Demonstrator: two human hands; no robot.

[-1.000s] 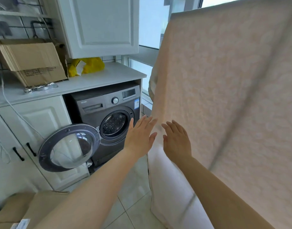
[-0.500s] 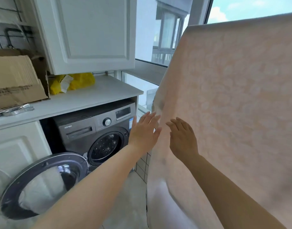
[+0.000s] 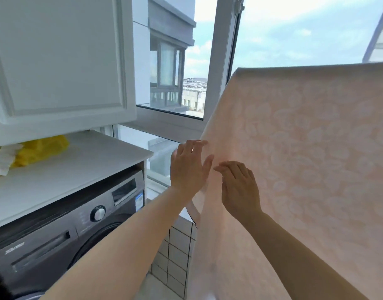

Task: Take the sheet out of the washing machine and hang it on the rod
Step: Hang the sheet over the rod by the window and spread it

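At the sheet's [image 3: 305,159] left edge, my left hand [image 3: 187,169] and right hand [image 3: 238,187] lie flat, fingers straight, gripping nothing; hanging looks done. Next comes smoothing, I reckon.

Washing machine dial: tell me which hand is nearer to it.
Left. The left hand is raised at the sheet's left edge, above and right of the dial; the right hand lies farther right, against the sheet.
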